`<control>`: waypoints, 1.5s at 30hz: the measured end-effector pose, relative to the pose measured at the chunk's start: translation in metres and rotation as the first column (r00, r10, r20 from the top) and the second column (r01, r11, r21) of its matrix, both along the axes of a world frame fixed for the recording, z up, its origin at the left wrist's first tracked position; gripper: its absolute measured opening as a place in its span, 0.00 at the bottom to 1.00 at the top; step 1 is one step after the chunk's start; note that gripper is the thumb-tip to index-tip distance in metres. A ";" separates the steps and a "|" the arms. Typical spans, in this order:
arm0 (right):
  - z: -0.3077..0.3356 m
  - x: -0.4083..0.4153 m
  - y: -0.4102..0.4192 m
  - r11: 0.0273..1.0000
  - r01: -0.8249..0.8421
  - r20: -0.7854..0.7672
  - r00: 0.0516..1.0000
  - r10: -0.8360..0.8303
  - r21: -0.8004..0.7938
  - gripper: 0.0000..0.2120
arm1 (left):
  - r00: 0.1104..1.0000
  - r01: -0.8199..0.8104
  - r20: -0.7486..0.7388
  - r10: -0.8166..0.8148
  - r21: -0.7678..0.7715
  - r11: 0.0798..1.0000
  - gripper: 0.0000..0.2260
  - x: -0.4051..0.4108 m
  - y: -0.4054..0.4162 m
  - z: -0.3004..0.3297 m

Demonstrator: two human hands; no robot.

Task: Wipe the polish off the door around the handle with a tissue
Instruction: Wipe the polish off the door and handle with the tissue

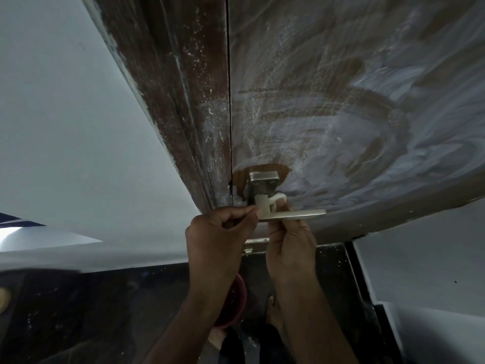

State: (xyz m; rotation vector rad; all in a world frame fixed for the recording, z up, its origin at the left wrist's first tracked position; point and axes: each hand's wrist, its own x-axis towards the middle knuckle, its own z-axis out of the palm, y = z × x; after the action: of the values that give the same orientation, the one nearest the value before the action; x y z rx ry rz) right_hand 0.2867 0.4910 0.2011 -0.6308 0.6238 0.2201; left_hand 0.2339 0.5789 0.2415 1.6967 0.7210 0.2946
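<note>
The brown wooden door (341, 106) is smeared with whitish polish in swirling streaks. A small patch around the metal handle plate (263, 179) shows bare brown wood. The silver lever handle (294, 214) sticks out to the right. My right hand (288, 240) reaches up under the lever and presses a white tissue (277, 199) against the door just below the plate. My left hand (223, 232) is closed, its fingertips pinching at the handle's neck; what they hold is hard to tell.
The dark door frame (178, 101) runs up the left of the door, next to a pale wall (65, 127). Below is a dark speckled floor (105, 298) with a reddish round container (233, 303) and my foot (273, 311).
</note>
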 end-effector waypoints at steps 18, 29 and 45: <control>0.027 -0.066 -0.033 0.808 -0.057 0.094 0.986 0.138 -0.587 0.04 | 0.999 -0.045 0.020 0.046 -0.052 0.998 0.05 -0.005 0.001 -0.001; 0.051 -0.018 0.027 0.159 0.696 0.609 0.467 0.641 -0.700 0.09 | 0.940 -0.247 0.229 0.253 -0.054 0.968 0.09 -0.023 0.006 0.005; -0.021 -0.035 0.058 0.079 0.370 0.311 0.627 0.714 -0.926 0.06 | 0.968 -0.168 0.219 0.125 0.186 0.968 0.08 -0.030 0.034 -0.004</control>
State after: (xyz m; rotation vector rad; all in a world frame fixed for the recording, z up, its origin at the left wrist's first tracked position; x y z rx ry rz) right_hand 0.2513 0.5493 0.1797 -2.1411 -0.3822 -0.3279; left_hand 0.2035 0.6126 0.2373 1.7753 0.6815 0.6584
